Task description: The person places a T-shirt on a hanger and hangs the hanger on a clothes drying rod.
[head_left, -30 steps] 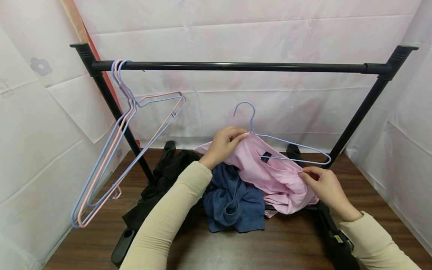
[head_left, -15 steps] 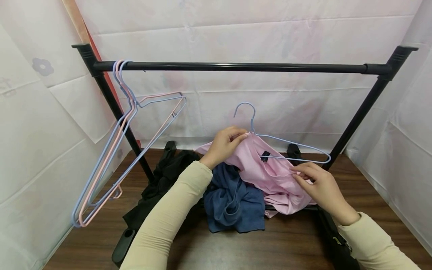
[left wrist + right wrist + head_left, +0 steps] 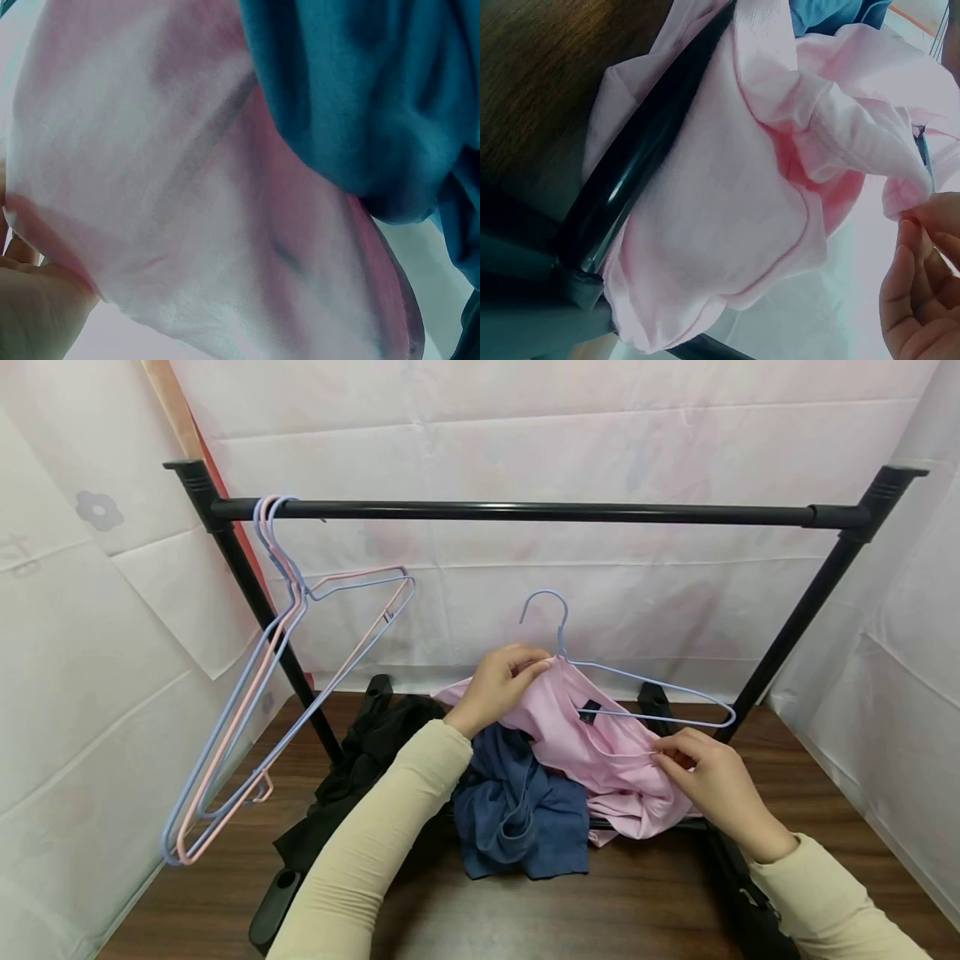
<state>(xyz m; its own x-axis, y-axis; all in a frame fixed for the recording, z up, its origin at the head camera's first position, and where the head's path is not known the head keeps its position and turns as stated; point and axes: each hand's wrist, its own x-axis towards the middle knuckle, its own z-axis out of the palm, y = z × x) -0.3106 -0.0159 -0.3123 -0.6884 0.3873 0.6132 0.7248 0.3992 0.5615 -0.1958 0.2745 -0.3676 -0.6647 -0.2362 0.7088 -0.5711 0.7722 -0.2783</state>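
Note:
A pink garment [image 3: 570, 718] hangs from both hands over the rack's low bar, with a dark label at its neckline. My left hand [image 3: 501, 683] pinches its upper edge close to the neck of a blue hanger [image 3: 645, 674]. The hanger's right arm sticks out of the neckline uncovered; its left arm is hidden by cloth and hand. On the right, my right hand [image 3: 708, 777] pinches the neckline edge between thumb and fingers. In the right wrist view, the fingertips [image 3: 911, 225] grip a fold of the pink cloth. The left wrist view shows the left thumb [image 3: 56, 300] against the cloth.
Several blue and pink hangers [image 3: 281, 610] hang at the left of the black top rail [image 3: 540, 511]. A blue garment [image 3: 525, 810] and a black one [image 3: 367, 752] lie over the low bar beside the pink cloth. White sheeting [image 3: 480, 460] stands behind the rack.
The right hand let its hold shift inward: it moved left along the pink neckline, rose a little, then came slightly down. The left hand and the blue hanger stay almost still.

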